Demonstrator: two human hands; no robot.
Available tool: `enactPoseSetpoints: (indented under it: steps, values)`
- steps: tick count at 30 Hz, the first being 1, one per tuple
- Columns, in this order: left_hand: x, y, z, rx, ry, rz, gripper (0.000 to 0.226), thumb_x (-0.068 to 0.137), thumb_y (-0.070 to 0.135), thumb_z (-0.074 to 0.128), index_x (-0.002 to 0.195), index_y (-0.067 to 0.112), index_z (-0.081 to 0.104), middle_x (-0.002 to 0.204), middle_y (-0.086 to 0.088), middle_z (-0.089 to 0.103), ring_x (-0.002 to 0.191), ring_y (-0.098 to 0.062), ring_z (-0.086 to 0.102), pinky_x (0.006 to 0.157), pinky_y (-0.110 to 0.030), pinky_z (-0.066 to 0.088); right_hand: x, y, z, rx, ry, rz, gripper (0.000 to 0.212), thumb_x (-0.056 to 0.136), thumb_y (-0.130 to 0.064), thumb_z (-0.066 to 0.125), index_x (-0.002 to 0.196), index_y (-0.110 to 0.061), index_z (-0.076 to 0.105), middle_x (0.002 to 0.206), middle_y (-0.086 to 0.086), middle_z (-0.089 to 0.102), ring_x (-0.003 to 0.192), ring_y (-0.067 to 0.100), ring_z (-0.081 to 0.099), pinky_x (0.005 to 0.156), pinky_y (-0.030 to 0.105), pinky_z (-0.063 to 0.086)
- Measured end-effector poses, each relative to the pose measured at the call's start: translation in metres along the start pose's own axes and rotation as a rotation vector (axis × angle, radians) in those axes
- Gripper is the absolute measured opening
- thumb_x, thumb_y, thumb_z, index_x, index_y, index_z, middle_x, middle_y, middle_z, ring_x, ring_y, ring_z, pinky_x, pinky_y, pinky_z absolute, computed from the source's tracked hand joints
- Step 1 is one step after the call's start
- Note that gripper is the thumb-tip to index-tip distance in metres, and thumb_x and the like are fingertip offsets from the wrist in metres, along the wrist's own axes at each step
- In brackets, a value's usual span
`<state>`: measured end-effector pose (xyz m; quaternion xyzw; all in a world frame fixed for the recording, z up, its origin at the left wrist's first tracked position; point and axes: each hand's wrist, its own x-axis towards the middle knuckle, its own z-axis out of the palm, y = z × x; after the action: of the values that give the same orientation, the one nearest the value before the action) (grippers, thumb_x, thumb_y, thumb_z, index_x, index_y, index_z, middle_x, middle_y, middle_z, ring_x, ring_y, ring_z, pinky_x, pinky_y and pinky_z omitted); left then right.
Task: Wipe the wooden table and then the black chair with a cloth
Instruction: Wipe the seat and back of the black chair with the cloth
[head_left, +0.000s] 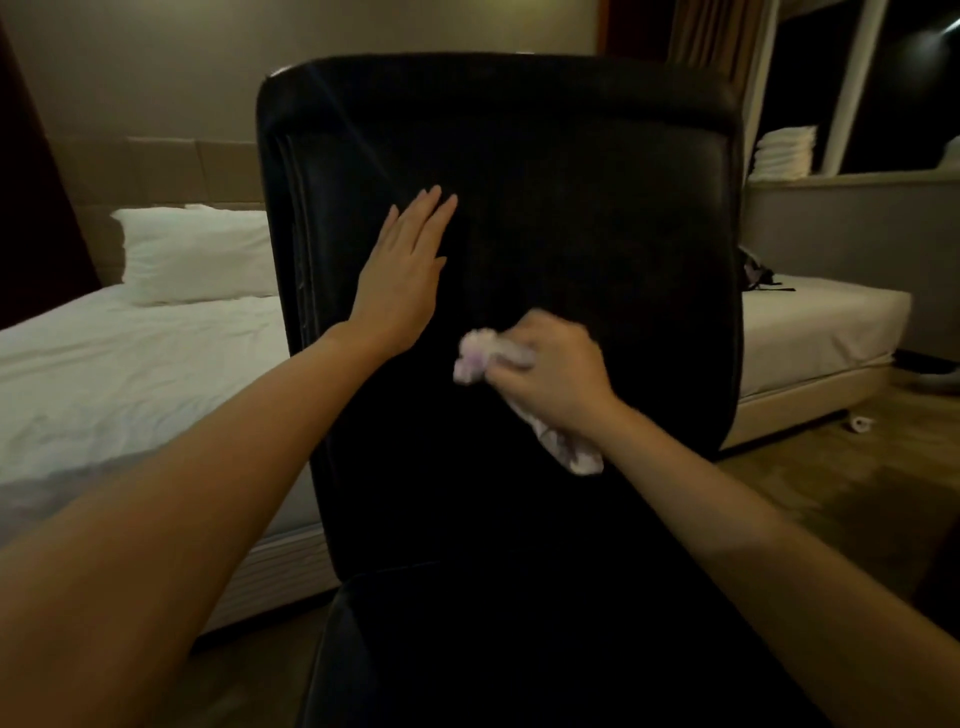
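Observation:
The black chair fills the middle of the view, its tall padded backrest facing me and its seat below. My left hand lies flat on the left part of the backrest, fingers straight and holding nothing. My right hand is closed around a crumpled pale purple-and-white cloth, pressed against the middle of the backrest. One end of the cloth bunches out to the left of my fist; the other end hangs below my wrist. The wooden table is not in view.
A bed with white sheets and a white pillow stands behind the chair on the left. A second bed is behind on the right, with folded white towels on a ledge above it. Wooden floor lies to the right.

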<state>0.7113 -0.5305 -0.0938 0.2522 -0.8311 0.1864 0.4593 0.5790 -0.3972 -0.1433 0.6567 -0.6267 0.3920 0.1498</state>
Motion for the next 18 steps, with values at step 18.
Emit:
enactPoseSetpoints:
  steps: [18]
  values:
    - [0.025, 0.019, 0.034, 0.176, 0.042, 0.041, 0.051, 0.095, 0.011, 0.037, 0.144, 0.008, 0.026, 0.153, -0.01, 0.022, 0.143, -0.019, 0.013, 0.114, -0.032, -0.004, 0.034, 0.048, 0.024, -0.293, 0.368, -0.152, 0.025, 0.071, -0.029, 0.071, 0.089, -0.012, 0.067, 0.092, 0.01, 0.058, 0.082, 0.025, 0.054, 0.06, 0.029, 0.041]
